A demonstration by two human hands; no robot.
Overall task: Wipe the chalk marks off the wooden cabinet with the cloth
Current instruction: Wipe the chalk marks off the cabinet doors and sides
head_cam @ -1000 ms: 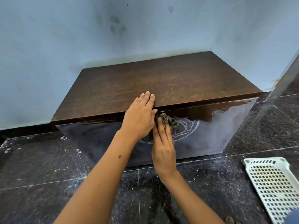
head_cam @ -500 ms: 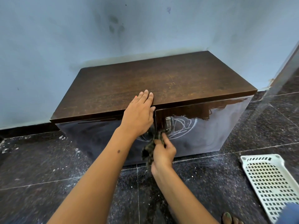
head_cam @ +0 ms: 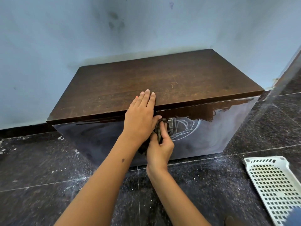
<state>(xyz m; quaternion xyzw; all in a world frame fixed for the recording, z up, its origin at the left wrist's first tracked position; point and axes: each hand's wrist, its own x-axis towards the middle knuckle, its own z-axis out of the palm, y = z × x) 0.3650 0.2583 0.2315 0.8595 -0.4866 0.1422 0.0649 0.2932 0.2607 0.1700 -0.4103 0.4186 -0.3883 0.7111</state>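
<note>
The wooden cabinet [head_cam: 162,82] stands on the dark floor against the blue wall, and everything here is placed from it. The left hand [head_cam: 140,116] lies flat over its front top edge, fingers [head_cam: 147,97] straight and together on the top board, palm hanging down over the glossy front; it holds nothing and seems to be bracing. The right hand [head_cam: 160,149] is lower, against the cabinet's front panel, its fingers curled round a dark bunched cloth [head_cam: 158,132] that is pressed to the panel just left of the small metal handle [head_cam: 170,125]. Part of the cloth hangs behind the left wrist, so how much of it touches the door is hard to tell.

The chalk marks [head_cam: 185,129] are a white scribble of loops and arcs on the right door, starting just beyond the handle and spreading right from the cloth, at about the same height. That is the relation the next stroke turns on: the marks lie to the right of the right hand's fingers, across the handle, and the right hand is the nearer one by far. Judging by how bright the lines are, most of the wiping is yet to do. A white perforated tray [head_cam: 273,190] lies on the floor to the cabinet's front right, well apart
</note>
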